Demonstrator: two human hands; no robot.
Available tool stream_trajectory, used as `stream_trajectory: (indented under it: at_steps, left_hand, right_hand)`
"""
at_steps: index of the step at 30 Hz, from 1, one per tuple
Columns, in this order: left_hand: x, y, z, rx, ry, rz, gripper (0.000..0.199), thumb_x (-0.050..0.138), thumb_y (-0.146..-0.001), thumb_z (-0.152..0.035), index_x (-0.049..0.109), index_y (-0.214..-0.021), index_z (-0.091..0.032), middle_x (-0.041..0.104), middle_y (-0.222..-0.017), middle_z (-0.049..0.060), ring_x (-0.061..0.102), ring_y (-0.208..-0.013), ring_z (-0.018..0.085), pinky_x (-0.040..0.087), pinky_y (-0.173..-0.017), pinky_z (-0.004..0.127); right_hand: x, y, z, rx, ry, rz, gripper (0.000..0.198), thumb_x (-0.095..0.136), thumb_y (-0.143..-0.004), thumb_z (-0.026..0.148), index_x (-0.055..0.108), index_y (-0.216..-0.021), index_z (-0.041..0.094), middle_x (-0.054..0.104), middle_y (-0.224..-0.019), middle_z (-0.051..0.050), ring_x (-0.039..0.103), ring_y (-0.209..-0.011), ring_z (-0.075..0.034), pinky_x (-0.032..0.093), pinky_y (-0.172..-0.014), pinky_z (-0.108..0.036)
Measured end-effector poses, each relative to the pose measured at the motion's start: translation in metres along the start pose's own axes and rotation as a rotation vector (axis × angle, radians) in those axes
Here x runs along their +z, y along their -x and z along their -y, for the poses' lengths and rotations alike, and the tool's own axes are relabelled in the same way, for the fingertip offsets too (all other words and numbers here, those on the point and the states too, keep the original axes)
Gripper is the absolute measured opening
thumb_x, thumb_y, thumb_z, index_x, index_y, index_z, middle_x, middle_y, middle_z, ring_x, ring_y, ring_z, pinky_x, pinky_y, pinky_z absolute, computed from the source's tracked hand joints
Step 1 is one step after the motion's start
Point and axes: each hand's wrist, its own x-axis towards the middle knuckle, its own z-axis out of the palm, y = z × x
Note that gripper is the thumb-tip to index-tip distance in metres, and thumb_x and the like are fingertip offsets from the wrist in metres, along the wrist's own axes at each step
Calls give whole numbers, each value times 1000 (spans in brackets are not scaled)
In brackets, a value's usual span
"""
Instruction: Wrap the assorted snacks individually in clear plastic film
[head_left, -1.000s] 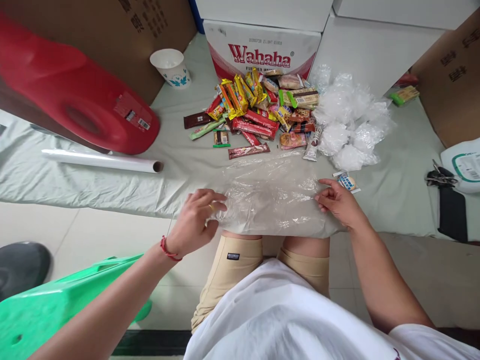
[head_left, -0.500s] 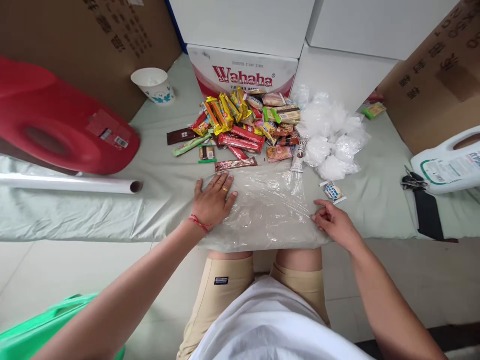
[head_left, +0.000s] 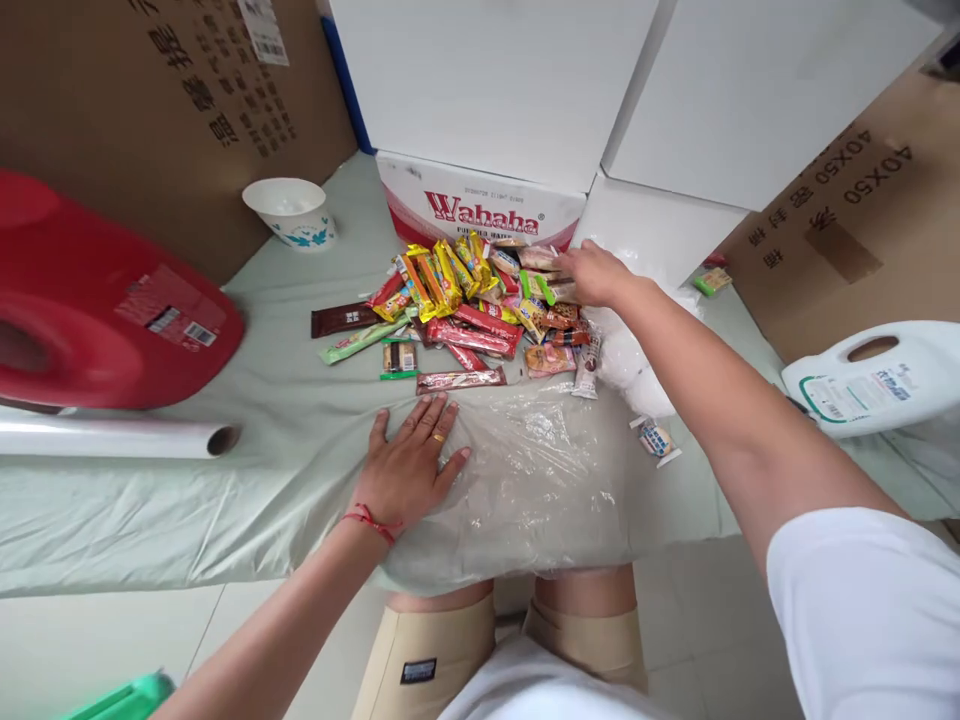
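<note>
My left hand [head_left: 409, 460] lies flat, fingers spread, on the left part of a clear plastic film sheet [head_left: 540, 490] at the front of the cloth-covered table. At the back right of a pile of wrapped snacks [head_left: 472, 340], my right hand [head_left: 594, 274] reaches over the packets. Its fingers point left and down, apart from each other as far as they show, with no packet visibly lifted. Beneath my right forearm sit crumpled clear plastic bundles [head_left: 637, 375], partly hidden. One small snack packet [head_left: 656, 440] lies alone right of the sheet.
White boxes [head_left: 480, 90] and a Wahaha carton [head_left: 484, 205] stand behind the pile. On the left are a red jug [head_left: 112, 300], a film roll [head_left: 112, 435] and a paper cup [head_left: 292, 212]. A white jug [head_left: 877, 375] lies at right.
My right hand has left the sheet's right edge and moved forward to the back right of the snack pile. My left hand stays flat on the sheet. The view has tilted upward.
</note>
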Motion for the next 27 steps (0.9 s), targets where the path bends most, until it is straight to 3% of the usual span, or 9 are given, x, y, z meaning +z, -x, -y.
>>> stream_trajectory:
  at_steps: [3, 6, 10, 15, 18, 21, 23, 25, 27]
  left_hand:
    - [0, 0, 1, 2, 31, -35, 66, 35, -105, -52, 43, -163, -21, 39, -170, 15, 40, -156, 37, 16, -126, 74]
    - [1, 0, 2, 6, 45, -53, 66, 37, -104, -51, 44, -162, -22, 41, -168, 16, 42, -155, 38, 17, -125, 74]
    - [3, -1, 3, 8, 40, -52, 66, 37, -103, -51, 43, -163, -23, 44, -167, 16, 44, -153, 39, 17, -125, 75]
    - [3, -1, 3, 5, 29, -34, 66, 35, -104, -53, 42, -163, -24, 39, -169, 15, 42, -155, 36, 15, -126, 73]
    - [1, 0, 1, 1, 30, -19, 66, 34, -105, -52, 43, -163, -23, 39, -169, 15, 41, -156, 36, 16, -126, 73]
    - [-3, 0, -2, -17, 33, -6, 66, 35, -105, -53, 43, -163, -22, 38, -170, 15, 40, -156, 36, 16, -126, 73]
    - [-4, 0, -3, -19, 41, 3, 66, 35, -105, -53, 42, -163, -21, 37, -171, 15, 39, -157, 35, 14, -127, 73]
    - [-5, 0, -5, -18, 50, 8, 67, 34, -106, -54, 41, -164, -22, 35, -172, 15, 37, -158, 35, 11, -128, 72]
    - [-5, 0, -5, -22, 57, 14, 67, 34, -106, -55, 39, -165, -22, 34, -172, 14, 34, -160, 34, 9, -129, 71]
  right_hand:
    - [-5, -26, -21, -43, -9, 135, 69, 82, -81, 31, 62, -146, 17, 70, -133, -15, 57, -115, -32, 42, -96, -37]
    - [-14, -29, -32, -67, -94, 143, 70, 80, -84, 31, 59, -150, 17, 67, -140, -13, 60, -118, -30, 42, -99, -35]
    - [-15, -27, -23, -62, -154, 182, 68, 77, -89, 39, 58, -150, 16, 66, -141, -14, 62, -120, -29, 43, -98, -33]
    - [8, -32, -1, 11, -77, 199, 91, 85, -81, 46, 48, -157, 13, 67, -138, -18, 61, -119, -33, 44, -95, -35]
    - [5, -27, -4, 33, -54, 151, 82, 85, -79, 43, 56, -149, 13, 70, -133, -17, 61, -120, -36, 46, -96, -38]
    - [-16, -6, -12, 10, -93, 49, 74, 85, -77, 46, 64, -140, 13, 71, -135, -17, 59, -123, -39, 47, -98, -43]
    - [-32, 19, -10, 7, -156, -40, 66, 71, -87, 53, 66, -137, 10, 67, -143, -16, 58, -126, -38, 46, -98, -45]
    - [-44, 51, 5, 0, -226, -80, 65, 47, -99, 54, 65, -136, 5, 62, -148, -14, 57, -127, -36, 42, -96, -45]
    - [-48, 85, 33, -50, -320, -24, 62, 59, -95, 53, 63, -140, 10, 65, -143, -11, 60, -124, -34, 44, -99, -44]
